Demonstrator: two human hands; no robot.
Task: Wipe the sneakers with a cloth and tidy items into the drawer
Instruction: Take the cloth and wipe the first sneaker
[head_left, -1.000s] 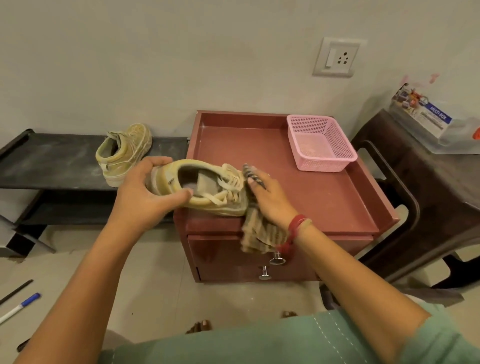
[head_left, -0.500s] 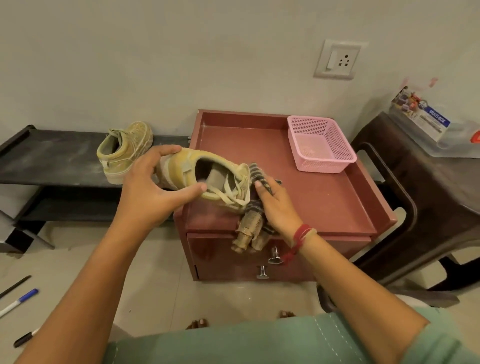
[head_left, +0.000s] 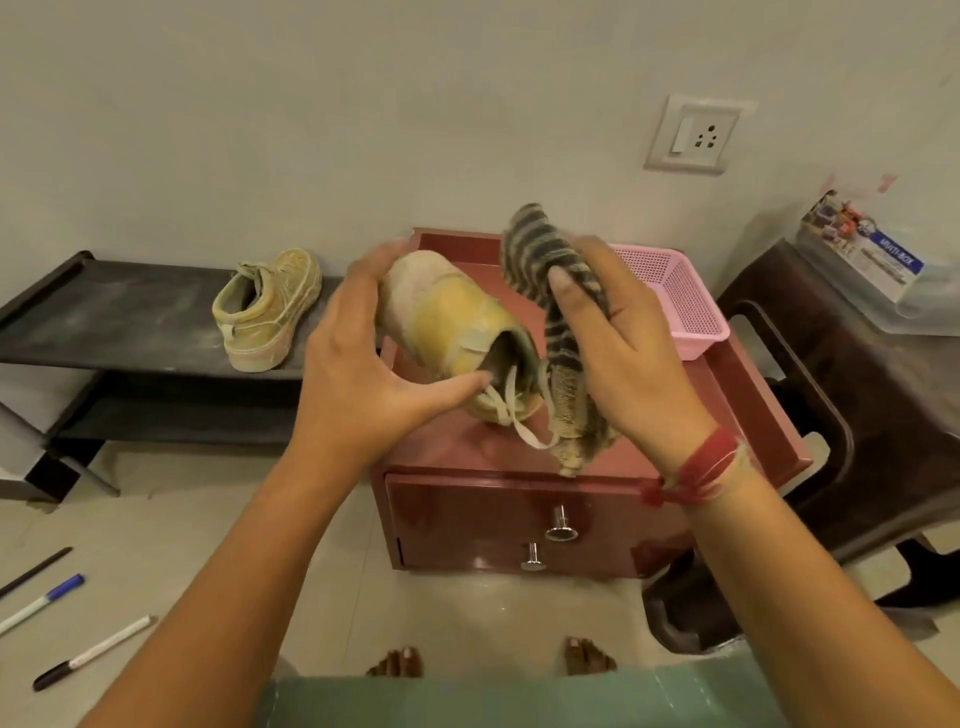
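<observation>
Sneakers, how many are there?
2. One sneaker is held by the left hand above the red cabinet; the other sneaker sits on the dark shelf. More could be hidden inside the shut drawer.

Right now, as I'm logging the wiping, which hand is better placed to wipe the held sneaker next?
The right hand: it holds the striped cloth beside the sneaker, while the left hand grips that sneaker.

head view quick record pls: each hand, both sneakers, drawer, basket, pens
left hand: grips sneaker above cabinet
right hand: holds striped cloth beside that shoe
other sneaker: on black shelf
drawer: closed
basket: pink, on cabinet top, back right
pens: on floor, left
</observation>
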